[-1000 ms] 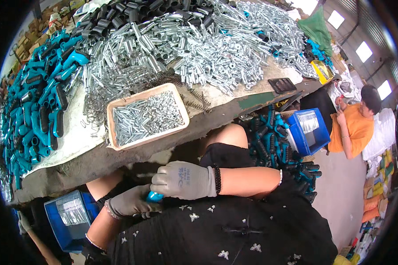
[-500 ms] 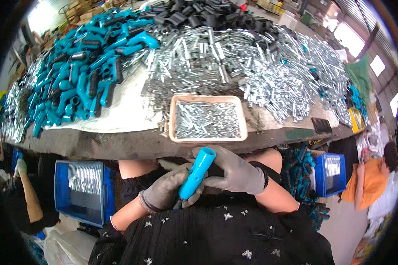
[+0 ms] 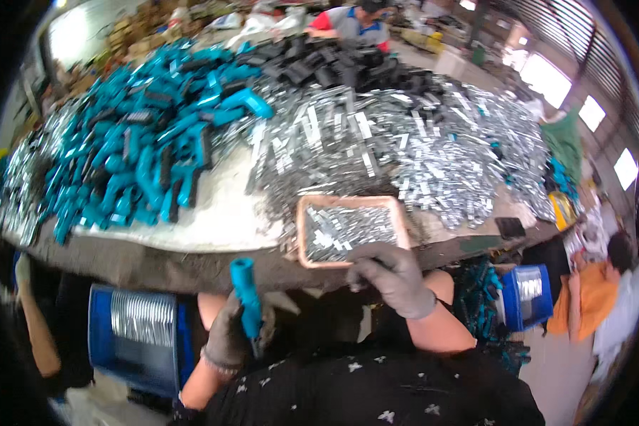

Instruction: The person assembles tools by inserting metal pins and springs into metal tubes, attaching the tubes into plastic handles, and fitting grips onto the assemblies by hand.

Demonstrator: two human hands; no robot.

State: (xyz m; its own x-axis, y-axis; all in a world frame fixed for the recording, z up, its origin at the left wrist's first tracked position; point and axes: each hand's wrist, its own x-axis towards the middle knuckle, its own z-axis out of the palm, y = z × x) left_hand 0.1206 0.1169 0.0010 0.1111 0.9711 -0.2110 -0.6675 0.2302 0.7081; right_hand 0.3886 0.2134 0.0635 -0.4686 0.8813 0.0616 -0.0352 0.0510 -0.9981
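Observation:
My gloved left hand [image 3: 228,335] is wrapped round a teal plastic tubular handle part [image 3: 246,297], which stands nearly upright with its round open end on top. A thin dark piece sticks out below the part. At the front right corner of a shallow pinkish tray [image 3: 302,234], my gloved right hand [image 3: 397,279] has its fingers bent together in a pinch. What those fingertips hold, if anything, is too blurred to make out. Small silvery metal pieces [image 3: 344,228] fill the tray.
Teal and black handle parts [image 3: 145,160] are heaped at the left of the table, black parts [image 3: 326,65] at the back, metal pieces [image 3: 444,177] at the right. Blue crates [image 3: 96,334] flank my legs. A person in orange [image 3: 589,302] sits at the right; another stands behind the table.
My right hand has let go of the teal part and moved up and right to the tray. The left hand has carried the part leftward. A person has appeared at the back.

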